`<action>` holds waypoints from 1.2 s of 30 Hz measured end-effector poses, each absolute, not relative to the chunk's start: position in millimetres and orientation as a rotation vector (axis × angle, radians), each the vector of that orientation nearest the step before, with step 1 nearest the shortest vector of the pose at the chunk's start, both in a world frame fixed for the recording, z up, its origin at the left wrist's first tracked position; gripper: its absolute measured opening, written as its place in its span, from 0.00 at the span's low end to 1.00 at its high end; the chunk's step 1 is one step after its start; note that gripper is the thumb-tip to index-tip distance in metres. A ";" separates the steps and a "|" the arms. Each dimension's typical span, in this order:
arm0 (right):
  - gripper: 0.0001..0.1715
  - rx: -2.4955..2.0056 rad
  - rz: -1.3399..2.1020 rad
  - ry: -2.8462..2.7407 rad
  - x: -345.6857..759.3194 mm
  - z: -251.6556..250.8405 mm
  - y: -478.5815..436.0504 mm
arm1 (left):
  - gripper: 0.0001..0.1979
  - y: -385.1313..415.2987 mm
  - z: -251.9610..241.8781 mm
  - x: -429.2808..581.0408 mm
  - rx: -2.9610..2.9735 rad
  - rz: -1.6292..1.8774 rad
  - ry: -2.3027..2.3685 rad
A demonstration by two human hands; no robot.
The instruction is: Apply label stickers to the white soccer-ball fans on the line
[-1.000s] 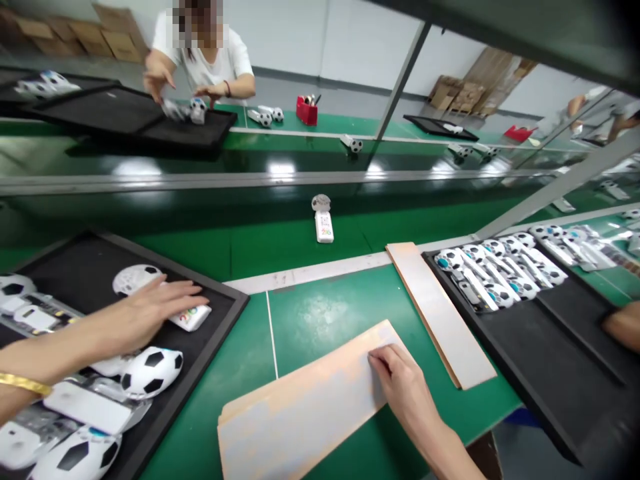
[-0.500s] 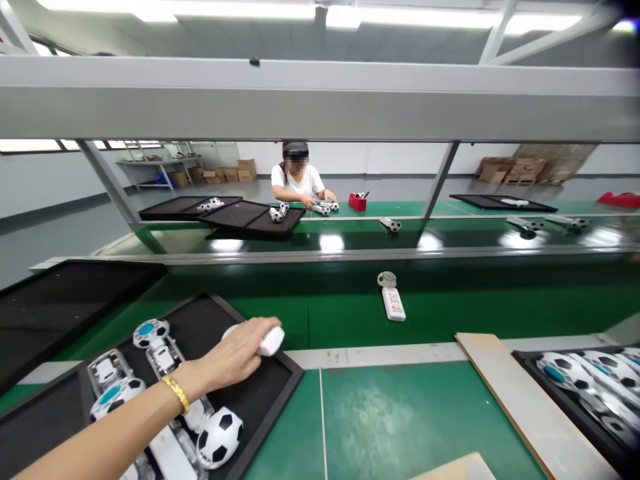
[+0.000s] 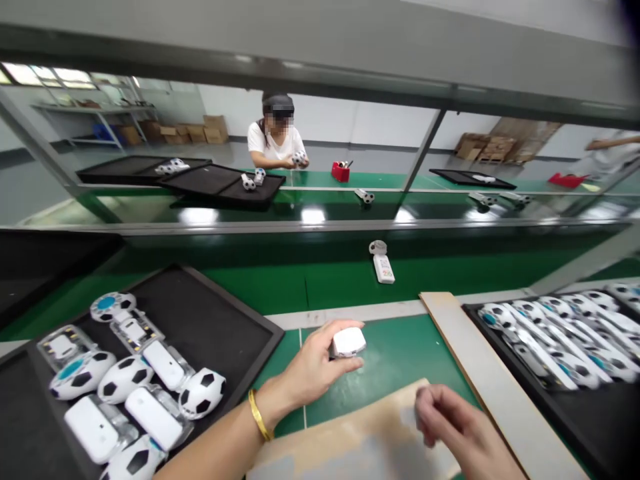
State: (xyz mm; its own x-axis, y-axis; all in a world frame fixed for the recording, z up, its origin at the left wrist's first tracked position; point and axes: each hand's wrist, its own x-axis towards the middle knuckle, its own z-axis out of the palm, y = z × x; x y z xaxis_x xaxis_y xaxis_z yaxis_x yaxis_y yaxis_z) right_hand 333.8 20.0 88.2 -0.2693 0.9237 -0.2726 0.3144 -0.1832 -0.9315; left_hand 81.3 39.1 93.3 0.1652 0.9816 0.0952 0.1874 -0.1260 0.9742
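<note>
My left hand, a gold bracelet on its wrist, grips a white plastic device above the green bench. Only the device's blunt white end shows; my fingers and palm hide the rest. To the right, my right hand is somewhat blurred, with its fingers curled and pressed together over a tan board. Whatever those fingers hold, if anything, cannot be made out. On the left, a black tray carries several white devices with football-patterned heads, some with clear casings and circuitry showing.
At the right, another black tray holds rows of similar devices beside a long wooden strip. One device lies on the green belt. Across the line, a co-worker handles a device near a red box.
My left hand has moved right, from over the left tray to above the bench, still holding the white device. My right hand has come into view. The view has tilted downward.
</note>
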 end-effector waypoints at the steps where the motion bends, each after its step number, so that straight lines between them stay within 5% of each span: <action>1: 0.23 -1.437 1.425 -1.518 326.3 100.9 22.3 | 0.23 38.7 92.3 84.7 1.559 1.057 1.177; 7: 0.17 -1.302 1.377 -1.496 274.6 142.7 34.0 | 0.23 35.2 92.3 88.9 1.693 1.008 1.160; 36: 0.17 -1.323 1.237 -1.582 245.9 142.1 33.6 | 0.21 27.0 87.0 88.9 1.796 1.147 1.037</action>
